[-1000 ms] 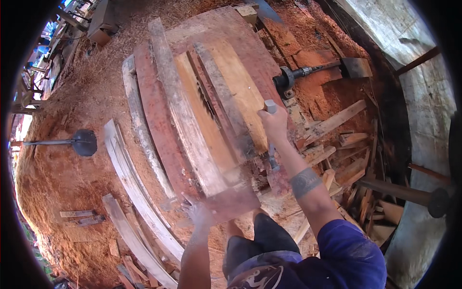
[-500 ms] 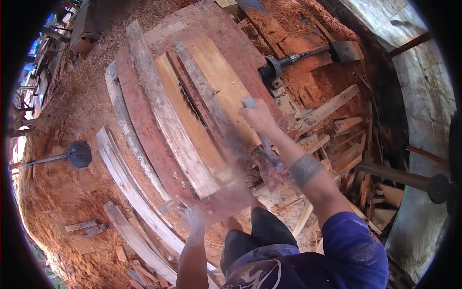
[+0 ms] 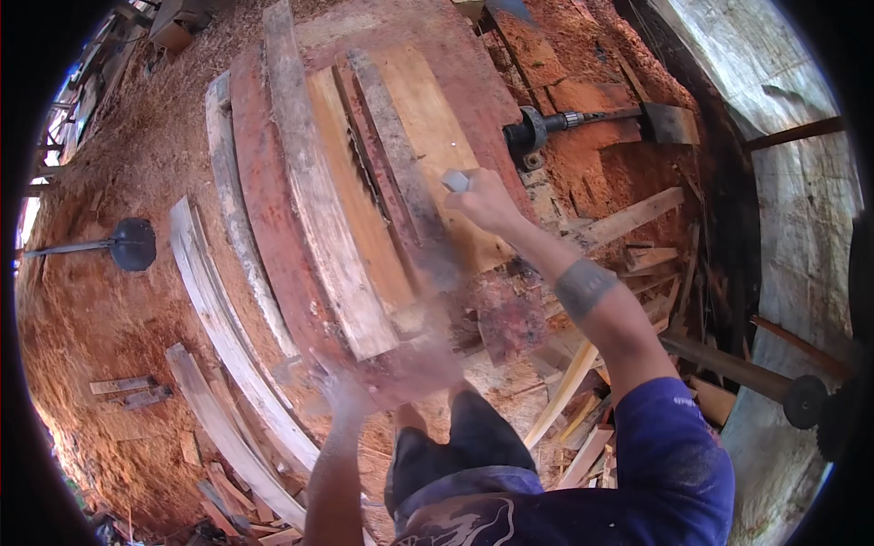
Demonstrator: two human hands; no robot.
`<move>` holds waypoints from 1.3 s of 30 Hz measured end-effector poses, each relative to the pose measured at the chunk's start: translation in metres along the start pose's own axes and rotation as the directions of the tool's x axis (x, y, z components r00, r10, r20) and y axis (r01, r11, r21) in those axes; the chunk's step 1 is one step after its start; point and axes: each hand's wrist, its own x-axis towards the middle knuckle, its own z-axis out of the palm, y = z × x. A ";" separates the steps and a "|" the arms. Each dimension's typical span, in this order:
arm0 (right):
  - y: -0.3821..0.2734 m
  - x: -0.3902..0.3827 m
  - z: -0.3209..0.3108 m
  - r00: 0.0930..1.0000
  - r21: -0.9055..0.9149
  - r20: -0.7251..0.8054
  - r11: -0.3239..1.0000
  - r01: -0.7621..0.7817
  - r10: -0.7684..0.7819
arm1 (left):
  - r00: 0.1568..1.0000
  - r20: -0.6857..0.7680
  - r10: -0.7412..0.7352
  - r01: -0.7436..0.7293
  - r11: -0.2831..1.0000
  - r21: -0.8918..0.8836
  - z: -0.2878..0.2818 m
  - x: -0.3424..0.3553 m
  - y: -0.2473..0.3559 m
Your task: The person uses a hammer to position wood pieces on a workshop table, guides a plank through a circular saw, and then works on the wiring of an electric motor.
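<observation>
My right hand (image 3: 484, 202) is closed round a grey tool handle (image 3: 456, 180), whose blunt end pokes out above the fist; the rest is hidden. It hovers over a pale yellow board (image 3: 410, 100) on a reddish saw table (image 3: 269, 209). My left hand (image 3: 339, 387), blurred by dust and motion, is at the table's near edge; its fingers do not show clearly. A toothed saw blade (image 3: 375, 196) stands in a slot between boards. Left of it lie a narrow yellowish board (image 3: 364, 232) and a long weathered grey plank (image 3: 319, 196).
Rough slabs (image 3: 214, 273) lean along the table's left side. A black round-headed post (image 3: 134, 244) stands in the sawdust at left. A shaft with a bearing (image 3: 528, 136) lies beyond the right edge. Offcuts (image 3: 637, 218) are heaped at right, near a pale sheet wall (image 3: 801, 209).
My right hand has drawn slightly toward the left, and the tool's lower part no longer shows beneath it. My left hand has shifted left. The view has turned a little.
</observation>
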 end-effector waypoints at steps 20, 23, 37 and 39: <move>0.006 -0.045 -0.023 0.999 0.242 0.024 0.970 0.025 -0.032 | 0.997 0.079 -0.024 0.029 0.998 -0.057 0.003 -0.005 -0.009; 0.003 -0.016 -0.019 0.996 0.112 0.088 0.994 0.013 -0.023 | 0.992 -0.118 -0.038 0.022 0.990 -0.138 0.007 0.003 -0.005; 0.001 -0.008 -0.018 0.999 0.129 0.016 0.991 -0.036 0.034 | 0.999 0.032 -0.005 0.007 0.998 -0.056 -0.012 0.000 0.005; 0.006 0.008 -0.019 0.983 0.074 0.029 0.981 -0.182 0.180 | 0.993 -0.111 -0.040 0.032 0.997 -0.069 0.009 0.006 -0.007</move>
